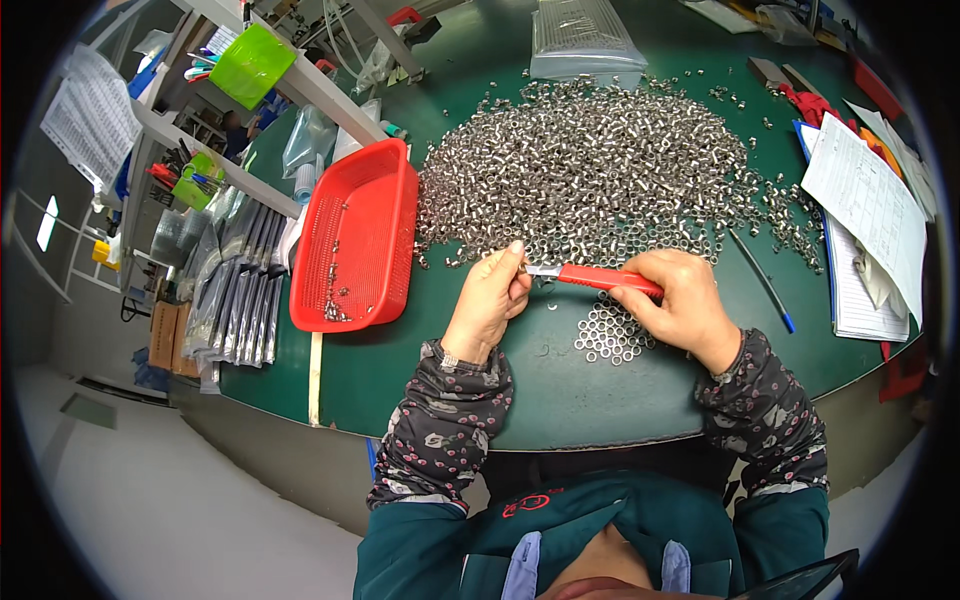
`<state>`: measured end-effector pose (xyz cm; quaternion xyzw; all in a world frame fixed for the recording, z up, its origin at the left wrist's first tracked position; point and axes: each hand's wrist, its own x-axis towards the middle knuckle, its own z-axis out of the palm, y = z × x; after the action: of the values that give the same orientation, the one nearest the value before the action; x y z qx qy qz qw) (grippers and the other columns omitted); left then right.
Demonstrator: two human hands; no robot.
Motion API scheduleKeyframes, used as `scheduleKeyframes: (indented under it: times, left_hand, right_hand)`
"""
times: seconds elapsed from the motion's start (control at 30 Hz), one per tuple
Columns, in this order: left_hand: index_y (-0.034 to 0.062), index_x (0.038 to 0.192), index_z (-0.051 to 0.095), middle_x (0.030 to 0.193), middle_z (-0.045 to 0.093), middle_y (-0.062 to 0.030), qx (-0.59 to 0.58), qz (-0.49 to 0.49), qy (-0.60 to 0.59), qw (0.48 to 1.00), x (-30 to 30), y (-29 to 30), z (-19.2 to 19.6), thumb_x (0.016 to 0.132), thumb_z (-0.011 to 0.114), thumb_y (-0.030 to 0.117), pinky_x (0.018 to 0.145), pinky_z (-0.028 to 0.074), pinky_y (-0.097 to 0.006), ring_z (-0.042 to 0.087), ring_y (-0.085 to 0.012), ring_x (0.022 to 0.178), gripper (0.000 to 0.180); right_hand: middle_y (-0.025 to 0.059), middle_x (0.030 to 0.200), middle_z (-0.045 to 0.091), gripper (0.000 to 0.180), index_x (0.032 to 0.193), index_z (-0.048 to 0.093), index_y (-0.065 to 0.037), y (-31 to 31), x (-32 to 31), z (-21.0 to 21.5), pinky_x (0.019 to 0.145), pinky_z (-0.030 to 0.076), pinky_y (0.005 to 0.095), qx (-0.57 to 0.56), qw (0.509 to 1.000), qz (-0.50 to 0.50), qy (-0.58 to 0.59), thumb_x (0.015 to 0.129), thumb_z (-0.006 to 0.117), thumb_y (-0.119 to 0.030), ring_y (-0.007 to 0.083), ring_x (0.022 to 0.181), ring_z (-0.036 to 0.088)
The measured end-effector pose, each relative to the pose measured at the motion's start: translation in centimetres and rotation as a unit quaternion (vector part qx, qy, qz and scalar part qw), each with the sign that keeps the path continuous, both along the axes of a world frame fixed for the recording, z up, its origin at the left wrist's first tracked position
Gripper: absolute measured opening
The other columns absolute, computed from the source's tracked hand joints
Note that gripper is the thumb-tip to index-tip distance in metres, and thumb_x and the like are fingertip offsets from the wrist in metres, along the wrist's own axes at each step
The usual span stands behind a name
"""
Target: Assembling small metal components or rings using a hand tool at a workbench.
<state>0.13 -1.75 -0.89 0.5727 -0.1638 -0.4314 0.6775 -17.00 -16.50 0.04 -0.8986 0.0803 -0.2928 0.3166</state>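
My right hand (680, 300) is wrapped round a red utility knife (600, 279) whose metal blade points left. The blade tip meets the fingertips of my left hand (490, 297). Thumb and fingers of that hand pinch a small metal ring, mostly covered by the fingers. Just beyond both hands spreads a large heap of small shiny metal rings (590, 165). A smaller group of rings (612, 332) lies on the green table (600, 410) below the knife.
At left a red plastic basket (360, 240) holds a few metal pieces. A blue-tipped pen (765, 285) and papers on a clipboard (865, 200) lie at right. Behind the heap sits a stack of clear plastic bags (585, 40). Wrapped dark parts (240, 295) are stacked at far left.
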Motion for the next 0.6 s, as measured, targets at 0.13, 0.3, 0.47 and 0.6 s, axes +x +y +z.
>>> scheduleKeyframes:
  times: [0.13, 0.3, 0.47, 0.6]
  left_hand:
    - [0.0075, 0.063, 0.041, 0.050, 0.031, 0.0034, -0.044, -0.072, 0.042, 0.996, 0.39, 0.11, -0.08, 0.095, 0.036, 0.030, 0.033, 0.020, -0.017, 0.023, -0.0038, 0.040, 0.039]
    - [0.0085, 0.062, 0.037, 0.050, 0.028, 0.0038, -0.056, -0.074, 0.081, 0.992, 0.33, 0.19, 0.15, 0.095, 0.034, 0.030, 0.032, 0.019, -0.017, 0.022, -0.0042, 0.040, 0.040]
    - [0.0099, 0.062, 0.037, 0.050, 0.029, 0.0041, -0.063, -0.072, 0.137, 0.986, 0.44, 0.44, 0.17, 0.095, 0.034, 0.032, 0.032, 0.019, -0.017, 0.024, -0.0042, 0.040, 0.040]
    - [0.0084, 0.066, 0.042, 0.051, 0.032, 0.0035, -0.097, -0.080, 0.166, 0.978, 1.03, 0.53, -0.55, 0.093, 0.039, 0.033, 0.033, 0.020, -0.017, 0.025, -0.0046, 0.040, 0.037]
  right_hand:
    - [0.0114, 0.062, 0.056, 0.015, 0.074, 0.061, -0.001, -0.15, 0.09, 0.26, 0.052, 0.042, 0.0351, -0.005, 0.996, -0.039, -0.078, 0.068, 0.066, -0.014, 0.0273, 0.056, 0.055]
    - [0.0107, 0.064, 0.056, 0.016, 0.075, 0.059, -0.002, -0.16, 0.08, -0.01, 0.053, 0.042, 0.0358, -0.025, 0.995, -0.040, -0.084, 0.069, 0.066, -0.016, 0.0274, 0.058, 0.054]
    - [0.0083, 0.070, 0.053, 0.018, 0.079, 0.058, -0.003, -0.06, -0.02, 0.26, 0.057, 0.041, 0.0331, -0.084, 0.993, -0.065, -0.046, 0.065, 0.067, -0.009, 0.0252, 0.066, 0.052]
    - [0.0067, 0.074, 0.052, 0.020, 0.081, 0.058, -0.004, -0.17, 0.00, 0.34, 0.058, 0.041, 0.0332, -0.126, 0.989, -0.064, -0.048, 0.064, 0.068, -0.006, 0.0240, 0.069, 0.051]
